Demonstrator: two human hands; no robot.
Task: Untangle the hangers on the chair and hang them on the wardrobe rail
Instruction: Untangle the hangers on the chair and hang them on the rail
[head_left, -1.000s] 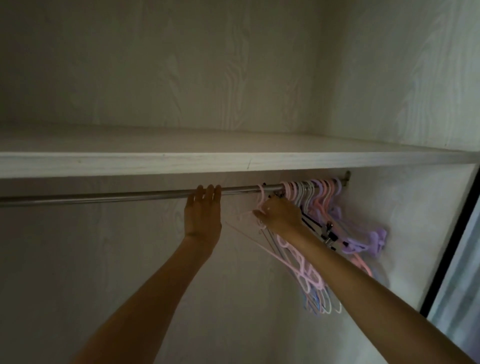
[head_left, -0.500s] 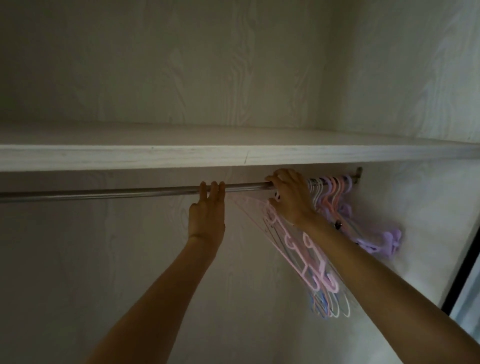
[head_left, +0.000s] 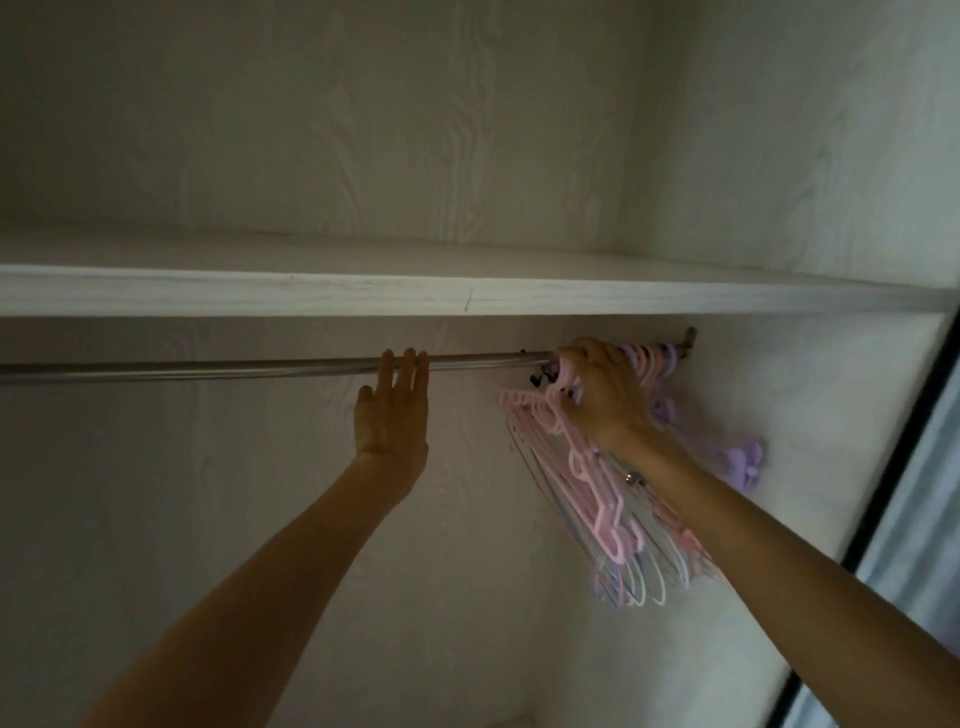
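A pale wood-grain wardrobe fills the view, dim inside, with a shelf (head_left: 467, 299) running across above a metal wardrobe rail (head_left: 208, 370). At the right edge a dark door frame (head_left: 883, 467) borders the opening.

The left hand (head_left: 392, 415) reaches up with straight fingers, their tips laid against the rail and gripping nothing. The right hand (head_left: 602, 395) is curled over the rail at its right end, its fingers closed around the hook of a pink hanger (head_left: 587, 467) at the near side of the bunch. The other hangers (head_left: 644, 566), pink, white, bluish and purple, crowd the rail between that hand and the rail bracket (head_left: 690, 340), their bodies slanting down behind the right forearm. Purple clip hangers (head_left: 737, 462) sit furthest right against the side wall. The chair is not in view.

These hangers look like thin plastic and wire: light, fairly stiff, with smooth hooks that should slide easily along the steel. Their notched shoulders and open loops will likely snag one another, so the neck just below the hook seems the safest place to hold each one, lifting it clear rather than dragging it sideways through its neighbours.
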